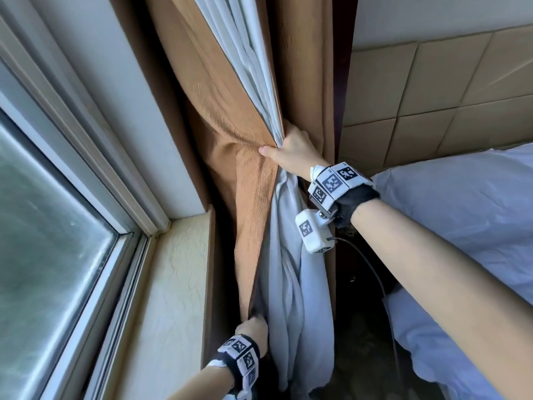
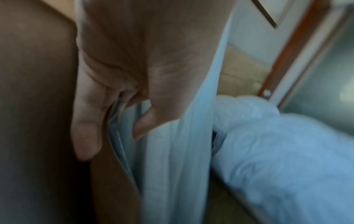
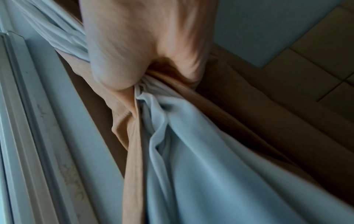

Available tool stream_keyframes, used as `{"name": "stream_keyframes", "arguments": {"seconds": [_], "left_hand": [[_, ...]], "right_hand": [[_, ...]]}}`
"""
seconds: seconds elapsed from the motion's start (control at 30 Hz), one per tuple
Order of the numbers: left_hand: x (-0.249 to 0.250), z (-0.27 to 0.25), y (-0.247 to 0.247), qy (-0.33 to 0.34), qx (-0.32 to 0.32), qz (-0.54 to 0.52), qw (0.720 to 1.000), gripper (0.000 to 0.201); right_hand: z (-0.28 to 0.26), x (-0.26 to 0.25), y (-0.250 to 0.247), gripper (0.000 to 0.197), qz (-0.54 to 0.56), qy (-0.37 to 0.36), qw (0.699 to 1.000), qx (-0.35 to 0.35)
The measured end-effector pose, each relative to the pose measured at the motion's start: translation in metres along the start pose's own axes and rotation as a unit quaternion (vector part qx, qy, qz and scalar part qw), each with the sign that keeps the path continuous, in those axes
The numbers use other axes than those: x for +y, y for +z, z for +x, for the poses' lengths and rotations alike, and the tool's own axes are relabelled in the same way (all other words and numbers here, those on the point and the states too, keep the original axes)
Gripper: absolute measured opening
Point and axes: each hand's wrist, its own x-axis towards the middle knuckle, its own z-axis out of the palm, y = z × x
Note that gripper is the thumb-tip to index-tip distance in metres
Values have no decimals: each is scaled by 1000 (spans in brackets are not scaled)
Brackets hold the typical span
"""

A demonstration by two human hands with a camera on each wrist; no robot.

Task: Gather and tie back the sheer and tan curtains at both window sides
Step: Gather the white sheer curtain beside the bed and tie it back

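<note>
At the right side of the window, the ribbed tan fabric curtain and the thin pale sheer curtain hung together beside the white window frame, between that frame and the dark wood trim next to the tan tiled wall.

The right hand was clenched around both curtains at mid-height, bunching them into one waist. Its thumb lay across the tan cloth and its fingers were wrapped behind the bundle. The right wrist view confirmed this: sheer and tan folds emerged together from under the closed hand, with the sheer curtain fanning out below and the tan curtain's hemmed edge running down its left side.

The left hand was lower down, near the cream textured window sill. It was grasping the tan curtain's lower edge, with the sheer cloth hanging just to its right. In the blurred left wrist view, the thumb and a finger of that hand pinched pale folds against the tan cloth.

Both wrists carried bands with black-and-white square markers. Pale blue bedding lay to the right of the curtains, well apart from the window.
</note>
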Motion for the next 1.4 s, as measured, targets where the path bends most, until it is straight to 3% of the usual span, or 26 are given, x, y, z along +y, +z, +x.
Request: {"name": "stream_keyframes", "arguments": {"seconds": [0.07,0.13,0.33,0.43,0.53,0.63,0.7,0.77,0.83,0.87,0.93,1.0,1.07,1.13,1.23,1.27,1.4], "left_hand": [[-8,-9,1,-25,-1,-13,1000,41],[-4,-17,-2,3,-11,-29,1000,36],[44,-27,17,214,48,-87,972,21],[53,-27,24,259,108,-144,949,22],[59,-38,30,197,171,-322,910,25],[61,-45,39,44,226,-472,851,32],[63,-50,39,-25,262,-515,816,52],[69,-53,42,-54,287,-532,795,58],[79,-54,53,-62,271,-500,820,51],[86,-54,58,-63,246,-458,852,40],[104,-60,68,-19,180,-414,892,19],[118,-68,64,45,163,-337,926,24],[122,-79,46,70,141,-345,925,19],[113,-89,16,77,165,-394,901,24],[89,-118,-47,94,268,-429,858,40],[79,-133,-74,99,317,-457,825,41],[30,-188,-200,90,543,-560,619,30]], "right_hand": [[-2,-1,-2,52,0,4,1000,5],[-5,-2,-2,51,-3,8,1000,5],[-17,-8,0,53,-3,21,1000,4],[-19,-8,-5,54,-3,25,1000,-1],[-19,-6,-11,50,3,25,1000,-3],[-20,-5,-13,49,9,18,1000,-8],[-22,-7,-12,50,9,8,1000,-11],[-25,-7,-11,50,10,-3,1000,-16],[-29,-7,-14,46,16,-8,1000,-24],[-30,-6,-16,44,23,-6,999,-30],[-33,-3,-22,43,29,-6,999,-43],[-37,0,-27,45,29,-7,999,-43],[-42,2,-33,48,29,-13,999,-37],[-46,1,-39,52,25,-20,999,-35],[-52,2,-46,53,4,-31,999,-25],[-54,3,-46,53,-2,-33,999,-23],[-62,-2,-45,52,-15,-40,999,-21]]}}
